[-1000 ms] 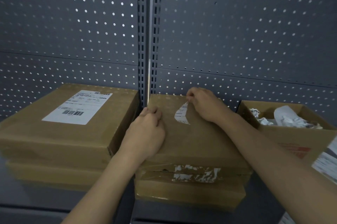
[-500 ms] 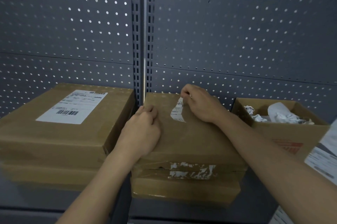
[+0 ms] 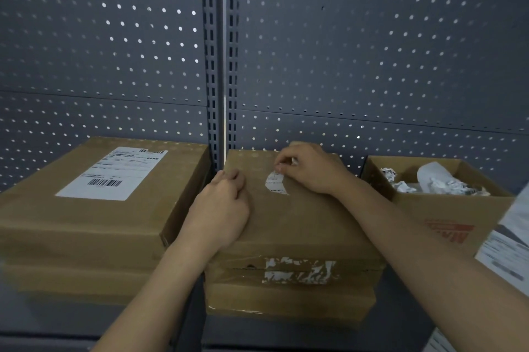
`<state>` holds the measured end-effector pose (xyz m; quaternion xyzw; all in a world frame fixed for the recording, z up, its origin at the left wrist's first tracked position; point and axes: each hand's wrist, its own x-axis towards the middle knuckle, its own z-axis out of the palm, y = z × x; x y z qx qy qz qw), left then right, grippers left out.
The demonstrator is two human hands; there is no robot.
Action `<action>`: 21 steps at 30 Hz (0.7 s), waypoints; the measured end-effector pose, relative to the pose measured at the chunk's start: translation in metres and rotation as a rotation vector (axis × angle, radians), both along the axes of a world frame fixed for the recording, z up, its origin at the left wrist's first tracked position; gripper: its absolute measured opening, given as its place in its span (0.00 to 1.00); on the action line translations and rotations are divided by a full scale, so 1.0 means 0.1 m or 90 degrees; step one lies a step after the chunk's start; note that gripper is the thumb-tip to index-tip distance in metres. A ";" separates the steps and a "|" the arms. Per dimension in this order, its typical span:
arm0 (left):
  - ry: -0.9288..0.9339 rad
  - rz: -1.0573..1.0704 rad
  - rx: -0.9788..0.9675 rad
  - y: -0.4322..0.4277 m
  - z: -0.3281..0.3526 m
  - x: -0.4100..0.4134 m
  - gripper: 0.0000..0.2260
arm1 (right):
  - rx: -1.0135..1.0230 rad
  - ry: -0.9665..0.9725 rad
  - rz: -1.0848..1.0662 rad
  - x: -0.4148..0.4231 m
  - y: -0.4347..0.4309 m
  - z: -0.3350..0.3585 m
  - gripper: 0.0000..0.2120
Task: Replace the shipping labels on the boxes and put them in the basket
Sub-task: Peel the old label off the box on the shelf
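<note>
Scraps of white label (image 3: 276,184) on the middle box (image 3: 300,222) on the shelf (image 3: 286,336) are pinched by the right hand (image 3: 310,171), and the box's left edge is gripped by the left hand (image 3: 223,208).

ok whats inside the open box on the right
Crumpled white paper scraps lie inside the open box. Its front wall and the scraps cover the bottom, so anything underneath cannot be seen.

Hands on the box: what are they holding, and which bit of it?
The right hand pinches the torn label strip by its top end. The left hand, curled, only rests on the top of the box.
</note>
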<state>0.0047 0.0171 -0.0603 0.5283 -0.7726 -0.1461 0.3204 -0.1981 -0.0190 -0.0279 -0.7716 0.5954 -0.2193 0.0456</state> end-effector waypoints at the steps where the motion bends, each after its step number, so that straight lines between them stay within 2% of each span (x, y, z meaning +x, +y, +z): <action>1: 0.000 0.000 -0.003 0.00 0.00 0.00 0.14 | -0.009 -0.019 0.011 0.00 0.00 0.00 0.05; 9: 0.010 0.000 -0.009 -0.03 -0.02 0.00 0.14 | -0.025 -0.112 0.043 0.05 0.13 0.07 0.05; 15: 0.017 -0.008 -0.031 -0.07 -0.06 0.00 0.14 | -0.001 -0.209 0.083 0.04 0.11 0.04 0.08; 18: 0.011 -0.004 -0.019 -0.08 -0.06 0.00 0.14 | -0.043 -0.335 0.128 0.06 0.11 0.07 0.09; 21: 0.000 0.009 0.006 -0.08 -0.05 0.01 0.13 | -0.102 -0.456 0.118 0.01 0.09 0.12 0.09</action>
